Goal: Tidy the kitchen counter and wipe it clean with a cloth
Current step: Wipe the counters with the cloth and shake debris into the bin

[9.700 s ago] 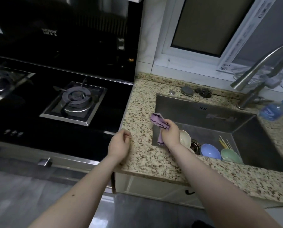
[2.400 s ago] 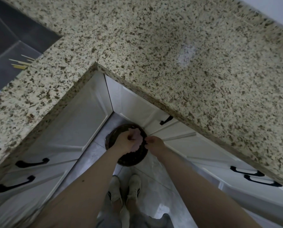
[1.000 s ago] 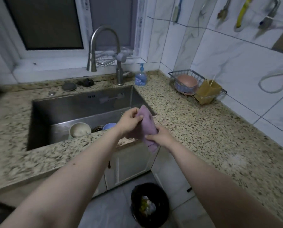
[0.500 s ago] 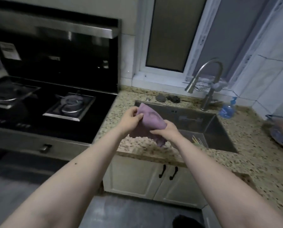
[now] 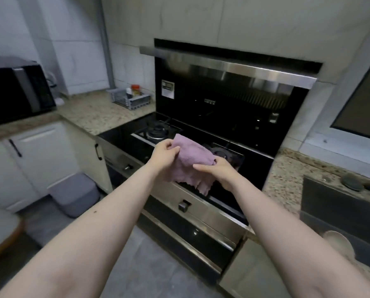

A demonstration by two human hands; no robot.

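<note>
Purple cloth [image 5: 192, 162] held in the air over the front edge of the black stove [image 5: 201, 134], between both hands. Left hand [image 5: 164, 154] fingers pinch its upper left corner; right hand [image 5: 219, 172] fingers grip its right edge. Granite table [image 5: 102, 112] runs left of stove.

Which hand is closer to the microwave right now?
Left. The left hand grips the purple cloth's edge on the side facing the microwave; the right hand holds the cloth's far side, farther away toward the sink.
</note>
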